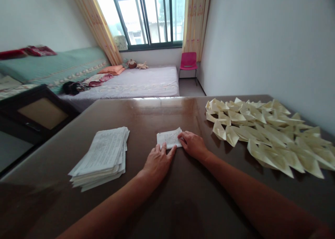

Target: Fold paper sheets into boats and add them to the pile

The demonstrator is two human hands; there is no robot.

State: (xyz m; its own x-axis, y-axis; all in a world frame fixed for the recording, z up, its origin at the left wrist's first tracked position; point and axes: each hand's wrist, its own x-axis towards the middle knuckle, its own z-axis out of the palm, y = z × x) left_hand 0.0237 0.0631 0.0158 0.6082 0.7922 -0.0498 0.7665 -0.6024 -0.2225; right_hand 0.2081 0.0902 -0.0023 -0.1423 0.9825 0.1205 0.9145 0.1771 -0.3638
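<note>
A small folded sheet of printed paper (167,137) lies on the brown tabletop (146,116) in front of me, its upper right corner slightly raised. My left hand (158,161) rests open at the near edge of the sheet, fingers spread, with fingertips touching the paper. At the sheet's right edge, my right hand (193,144) has its fingers curled closed on the paper; the thumb is partly hidden. To the left is a thick, uneven stack of printed sheets (102,155). Many folded cream paper boats (261,127) stand in rows on the right.
Beyond the table's far edge are a bed (154,80) with pillows and soft toys, and a pink chair (188,61) by the window (149,19). A dark wooden cabinet (39,111) stands at the left. A white wall (261,46) runs along the right.
</note>
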